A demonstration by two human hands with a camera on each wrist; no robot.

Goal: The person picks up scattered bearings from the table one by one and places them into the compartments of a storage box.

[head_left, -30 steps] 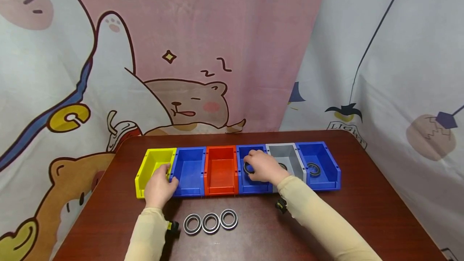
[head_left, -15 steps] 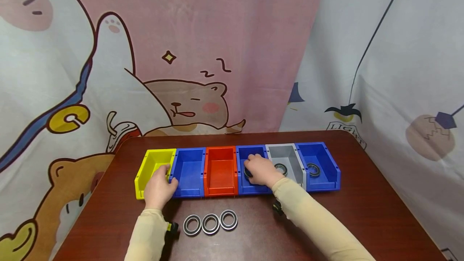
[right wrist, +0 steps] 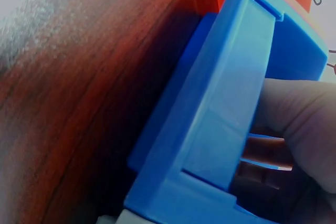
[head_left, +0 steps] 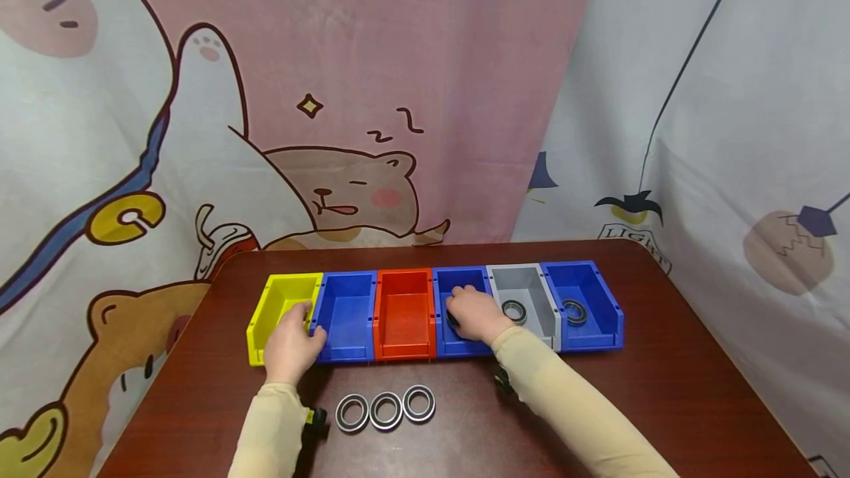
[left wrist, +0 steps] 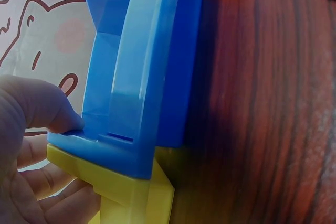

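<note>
- The curtain (head_left: 465, 94) hangs behind everything and seems unlikely to interfere.
- The table (head_left: 631, 404) is smooth and glossy, so the bins might slide if a hand or forearm pushes them.
- The row of six bins (head_left: 405, 352) stands across the table; a hard knock to one could shift its neighbours.
- The left hand (head_left: 292, 345), well apart from the other, grips the walls where the yellow bin (head_left: 285, 288) and left blue bin (head_left: 341, 351) meet, thumb on the blue side. An upward tug there could tilt both.
- The right hand (head_left: 474, 313) reaches into the fourth bin, also blue (head_left: 461, 349), its fingers curled on a dark ring (head_left: 451, 320) that is mostly hidden. Uneven release could leave the ring leaning on the wall; a low wrist could catch the grey bin (head_left: 524, 282).
- Three loose rings (head_left: 387, 426) lie side by side on the table; the left wrist camera (head_left: 317, 417), just beside them, could nudge the nearest.
- One ring lies in the grey bin and another in the end blue bin (head_left: 571, 279); a jolt might slide them.
</note>
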